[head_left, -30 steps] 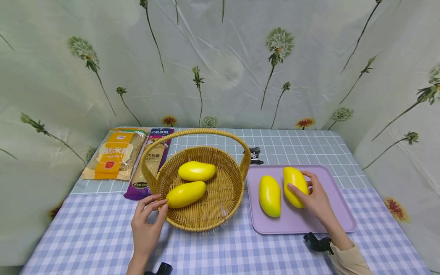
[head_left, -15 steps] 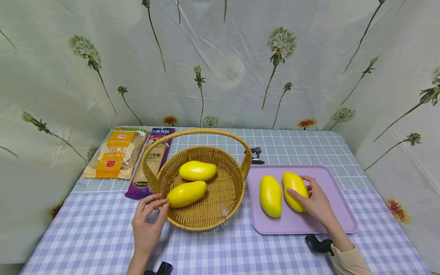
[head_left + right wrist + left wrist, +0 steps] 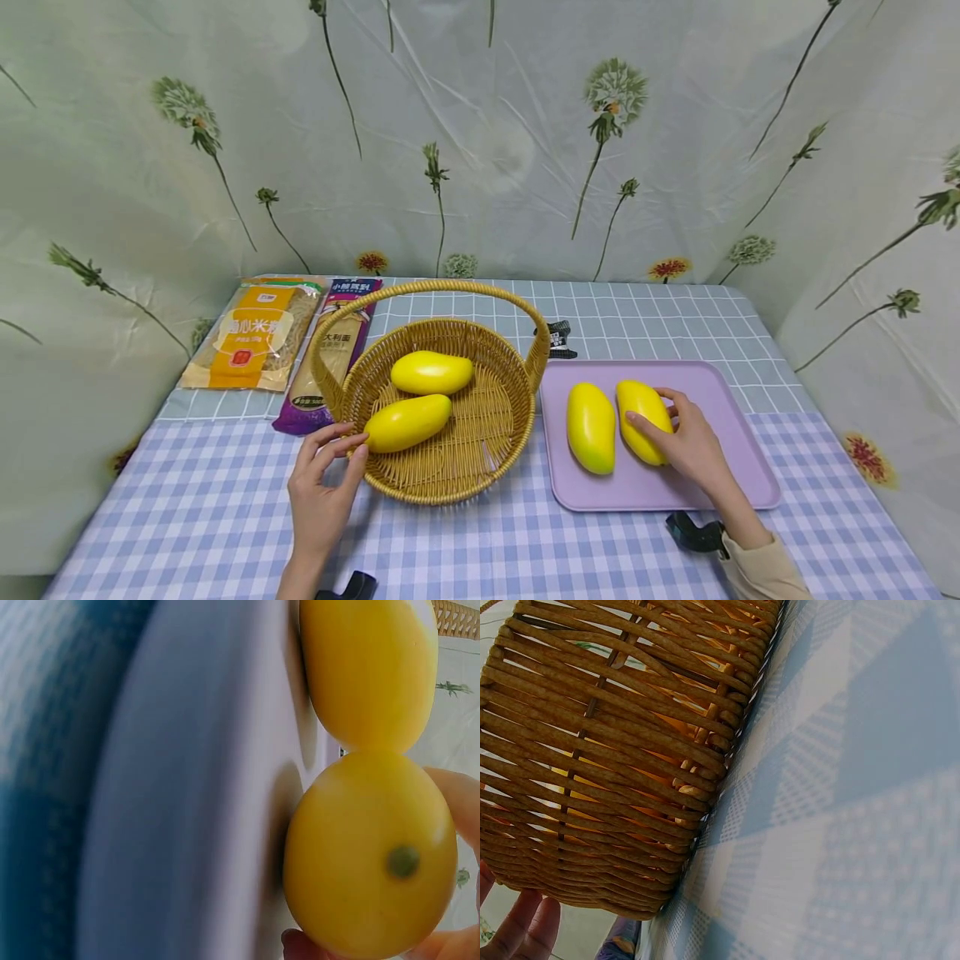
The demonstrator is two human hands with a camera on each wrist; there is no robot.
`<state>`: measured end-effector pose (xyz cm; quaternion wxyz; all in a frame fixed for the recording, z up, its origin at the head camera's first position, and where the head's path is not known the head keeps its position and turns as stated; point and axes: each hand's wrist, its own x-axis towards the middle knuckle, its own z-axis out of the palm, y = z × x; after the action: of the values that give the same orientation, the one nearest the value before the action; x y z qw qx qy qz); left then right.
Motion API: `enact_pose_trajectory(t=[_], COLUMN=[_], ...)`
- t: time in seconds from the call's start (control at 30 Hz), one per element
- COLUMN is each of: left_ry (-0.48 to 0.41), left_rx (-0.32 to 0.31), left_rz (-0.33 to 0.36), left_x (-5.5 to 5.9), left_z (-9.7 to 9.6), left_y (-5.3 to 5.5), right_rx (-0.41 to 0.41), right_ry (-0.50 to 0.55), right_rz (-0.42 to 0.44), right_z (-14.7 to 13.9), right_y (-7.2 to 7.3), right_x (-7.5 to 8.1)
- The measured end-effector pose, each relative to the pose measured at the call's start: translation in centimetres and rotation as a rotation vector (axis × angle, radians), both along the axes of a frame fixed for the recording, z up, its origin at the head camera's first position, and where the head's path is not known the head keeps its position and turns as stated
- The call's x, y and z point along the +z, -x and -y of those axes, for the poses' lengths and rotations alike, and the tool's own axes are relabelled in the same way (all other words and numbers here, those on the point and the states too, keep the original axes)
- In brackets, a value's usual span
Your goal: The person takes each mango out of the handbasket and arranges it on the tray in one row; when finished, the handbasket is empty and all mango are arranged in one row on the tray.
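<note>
In the head view, a yellow mango (image 3: 642,422) lies on the lilac tray (image 3: 731,467). My right hand (image 3: 688,437) holds it, thumb on the near left side and fingers round its right; the right wrist view shows its dark stem end (image 3: 403,861). Left of it on the tray is another mango (image 3: 590,428). My left hand (image 3: 322,483) grips the left rim of a wicker basket (image 3: 480,467) with its thumb and fingers. Inside the basket lie two mangoes, one farther back (image 3: 431,372) and one nearer (image 3: 407,423). From the left wrist, fingers (image 3: 536,926) show against the woven side.
The basket's tall handle (image 3: 442,287) arches over it. Behind on the left lie a bag of rice noodles (image 3: 247,337) and a purple pasta packet (image 3: 322,367). A small black packet (image 3: 559,340) lies behind the basket and tray. A printed curtain (image 3: 480,150) closes off the back.
The mango in my right hand has come slightly toward me, down onto the tray beside the other one. My left hand and the basket keep their place.
</note>
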<state>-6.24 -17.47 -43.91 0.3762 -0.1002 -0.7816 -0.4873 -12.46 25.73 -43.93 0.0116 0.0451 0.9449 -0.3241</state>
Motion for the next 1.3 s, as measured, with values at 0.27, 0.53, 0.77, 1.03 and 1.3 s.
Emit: enact_pose_trajectory(t=[0.27,0.53,0.77,1.03,1.3], left_ry=[0.008,0.003,0.000,0.007,0.007], left_rx=[0.003,0.000,-0.007,0.002,0.003], left_rz=[-0.002,-0.004,-0.009,-0.007,-0.010], left_x=[0.0,0.0,0.0,0.1,0.0], left_z=[0.0,0.0,0.0,0.0,0.0], left_y=[0.0,0.0,0.0,0.1,0.0], right_rx=[0.007,0.001,-0.021,0.013,0.131], right_ry=[-0.026,-0.038,-0.040,0.021,0.086], right_rz=[0.009,0.050,0.005,-0.305,-0.572], right_z=[0.0,0.1,0.0,0.3,2.0], right_y=[0.0,-0.3,-0.6,-0.8,-0.6], right_x=[-0.2,0.0,0.2,0.3,1.2])
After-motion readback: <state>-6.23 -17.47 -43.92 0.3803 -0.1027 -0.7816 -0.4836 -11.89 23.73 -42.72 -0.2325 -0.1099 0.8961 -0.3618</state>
